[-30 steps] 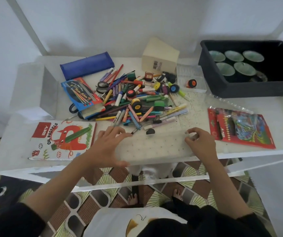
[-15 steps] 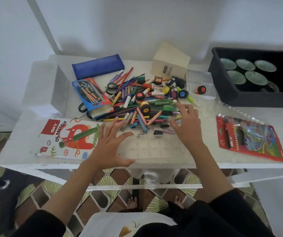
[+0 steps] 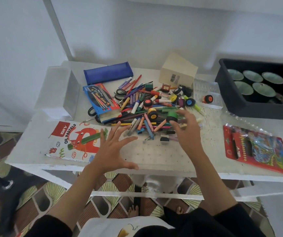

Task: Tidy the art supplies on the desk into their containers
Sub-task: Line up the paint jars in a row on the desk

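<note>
On the white table [image 3: 154, 161], a heap of pens, crayons and paint pots [image 3: 145, 106] fills the middle, toward the back edge. The left hand [image 3: 110, 151] hovers near the front edge, fingers spread wide, holding nothing. The right hand [image 3: 188, 132] curls its fingers just beside a green paint pot [image 3: 172, 116] at the heap's near side; blur hides whether it pinches it. A clean lift likely means gripping the pot's sides, clear of the loose crayons around it.
</note>
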A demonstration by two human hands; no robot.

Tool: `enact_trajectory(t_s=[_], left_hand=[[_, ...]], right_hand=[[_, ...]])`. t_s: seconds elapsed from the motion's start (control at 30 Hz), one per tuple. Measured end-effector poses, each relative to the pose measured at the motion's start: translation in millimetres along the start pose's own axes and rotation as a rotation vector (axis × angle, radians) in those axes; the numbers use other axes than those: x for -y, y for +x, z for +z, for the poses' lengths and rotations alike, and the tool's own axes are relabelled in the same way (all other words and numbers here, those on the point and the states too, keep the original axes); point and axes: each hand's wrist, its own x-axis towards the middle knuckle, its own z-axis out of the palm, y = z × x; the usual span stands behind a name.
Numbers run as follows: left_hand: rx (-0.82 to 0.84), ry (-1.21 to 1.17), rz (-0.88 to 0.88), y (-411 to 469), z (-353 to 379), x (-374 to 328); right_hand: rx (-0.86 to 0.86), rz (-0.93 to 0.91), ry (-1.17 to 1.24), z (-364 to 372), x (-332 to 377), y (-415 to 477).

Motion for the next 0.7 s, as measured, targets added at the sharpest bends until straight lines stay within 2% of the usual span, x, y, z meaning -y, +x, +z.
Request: enact_trajectory(t_s=[0.13,0.27,0.47,0.7], left_hand=[[-0.011,-0.061,-0.002,1,2,4],[-0.030,-0.108,-0.005,2,3,5],[0.002,-0.112,-0.014,2,1,7],[0.000,-0.071,0.004,0,0,5]], right_hand=[[0.193,0.197,0.367,1,13,-22],[0.346,0.203,0.377,7,8,-35],[0.642,0.130,0.181,15,14,-47],[0.809,-0.016,-0.042,35,28,-47]])
